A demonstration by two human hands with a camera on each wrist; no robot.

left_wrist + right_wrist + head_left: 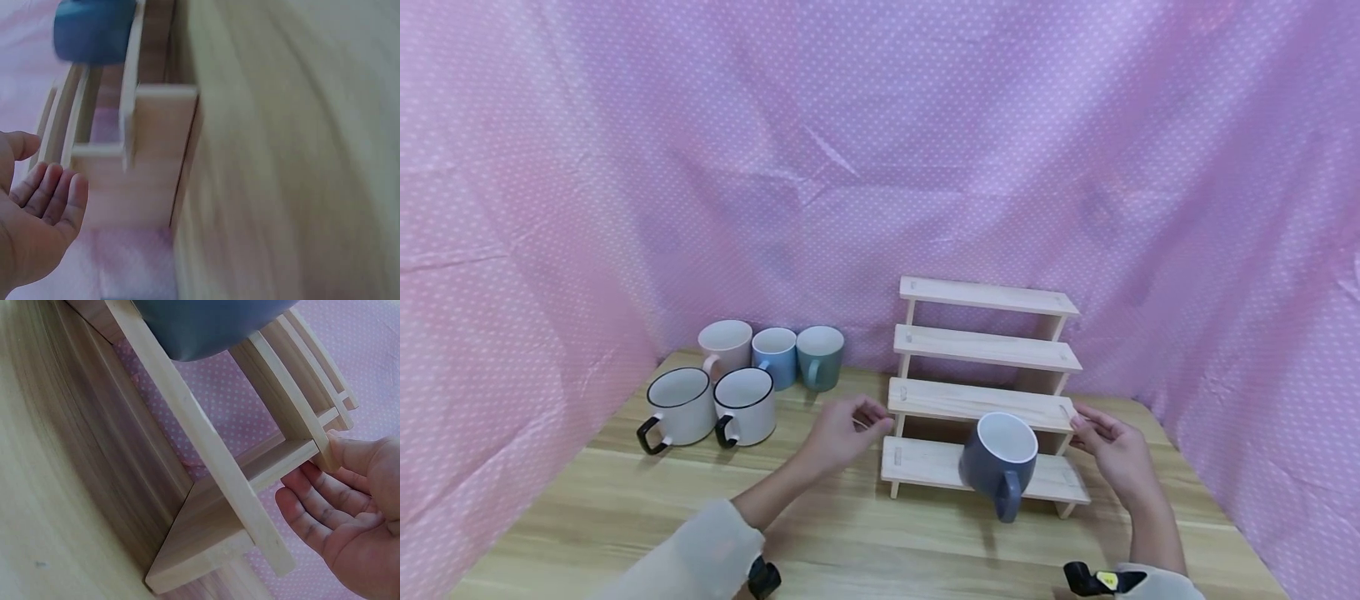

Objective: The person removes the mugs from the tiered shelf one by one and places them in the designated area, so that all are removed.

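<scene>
A wooden four-tier display rack (977, 408) stands on the table. On its lowest board sits a dark grey-blue mug (996, 462), its handle toward me; the mug (94, 31) also shows at the top of the left wrist view. My right hand (1116, 450) pinches the right end of the second board from the bottom, thumb on top and fingers below, as the right wrist view shows on that hand (356, 500). Beside the rack's left end my left hand (846, 433) holds nothing, its fingers loosely bent and a gap between thumb and fingertips.
At the left stand two white mugs with black rims and handles (683, 408) (752, 412). Behind them are a pale pink mug (730, 354), a light blue mug (778, 362) and a green mug (823, 367). Pink dotted cloth (850, 208) hangs around the wooden table (865, 550).
</scene>
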